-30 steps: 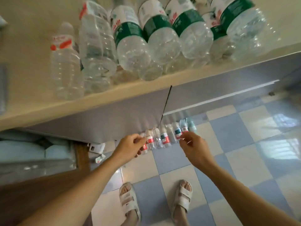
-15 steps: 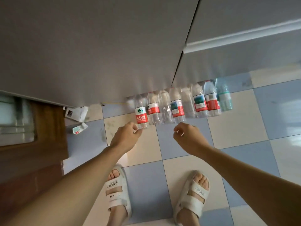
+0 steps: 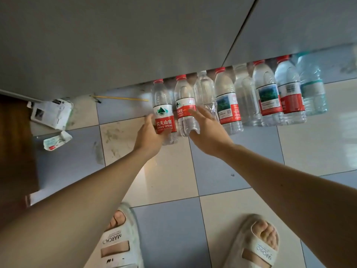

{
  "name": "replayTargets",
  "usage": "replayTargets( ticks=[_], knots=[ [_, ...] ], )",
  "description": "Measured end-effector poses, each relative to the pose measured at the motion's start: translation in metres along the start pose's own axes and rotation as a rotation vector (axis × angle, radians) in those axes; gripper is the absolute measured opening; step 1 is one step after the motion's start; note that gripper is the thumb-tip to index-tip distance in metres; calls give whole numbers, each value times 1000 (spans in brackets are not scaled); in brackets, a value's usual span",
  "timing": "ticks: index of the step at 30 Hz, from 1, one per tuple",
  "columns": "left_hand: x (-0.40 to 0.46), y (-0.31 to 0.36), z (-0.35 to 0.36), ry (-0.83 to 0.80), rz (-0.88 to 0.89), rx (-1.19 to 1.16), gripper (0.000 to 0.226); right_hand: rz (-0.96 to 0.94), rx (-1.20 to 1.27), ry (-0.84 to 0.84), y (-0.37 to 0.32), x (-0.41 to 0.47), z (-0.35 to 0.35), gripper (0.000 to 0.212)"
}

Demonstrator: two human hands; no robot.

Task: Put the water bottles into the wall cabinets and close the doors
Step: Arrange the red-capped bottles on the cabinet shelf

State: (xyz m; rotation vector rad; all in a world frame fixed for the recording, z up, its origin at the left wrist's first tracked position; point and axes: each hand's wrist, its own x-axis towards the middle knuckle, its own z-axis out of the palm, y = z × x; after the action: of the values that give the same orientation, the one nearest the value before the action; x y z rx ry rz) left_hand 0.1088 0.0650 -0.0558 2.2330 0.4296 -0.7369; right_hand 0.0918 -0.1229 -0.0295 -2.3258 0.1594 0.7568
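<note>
Several water bottles [image 3: 268, 97] stand in a row on the tiled floor against the foot of grey cabinet doors [image 3: 116, 45]. Most have red caps and red-and-white labels; some are plain clear. My left hand [image 3: 149, 134] grips the leftmost bottle [image 3: 164, 115] from its left side, thumb on the label. My right hand [image 3: 208, 130] reaches to the second bottle [image 3: 184, 105], its fingers stretched along the right side and its thumb near the base. It partly hides a clear bottle behind it.
Crumpled paper cartons [image 3: 51, 113] and a wrapper [image 3: 57, 140] lie on the floor at the left, near a yellow stick [image 3: 119, 98]. Dark wooden furniture [image 3: 15, 142] fills the left edge. My sandalled feet [image 3: 117, 242] stand on the blue-and-cream tiles below.
The view dropped from the bottle-filled shelf to the floor. Both hands moved forward to the row; my left hand took hold of the leftmost bottle and my right reached the second.
</note>
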Motion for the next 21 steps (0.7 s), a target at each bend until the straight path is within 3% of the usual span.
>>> replayTargets(
  ticks=[6,10,15,18,21],
  knots=[
    [5,-2,20,6,-1,-103,93,37,15,-19,-2,2,31,80],
    [-12,-11,21,-37,-14,-118,94,50,35,-9,-2,-18,40,81],
    [-58,-39,19,-157,27,-71,89,54,30,-133,8,-65,55,91],
    [-76,-54,19,-202,-20,-78,86,33,1,-153,13,-85,63,82],
    [-76,-55,19,-197,-44,-98,70,52,43,-16,10,-81,60,59]
  ],
)
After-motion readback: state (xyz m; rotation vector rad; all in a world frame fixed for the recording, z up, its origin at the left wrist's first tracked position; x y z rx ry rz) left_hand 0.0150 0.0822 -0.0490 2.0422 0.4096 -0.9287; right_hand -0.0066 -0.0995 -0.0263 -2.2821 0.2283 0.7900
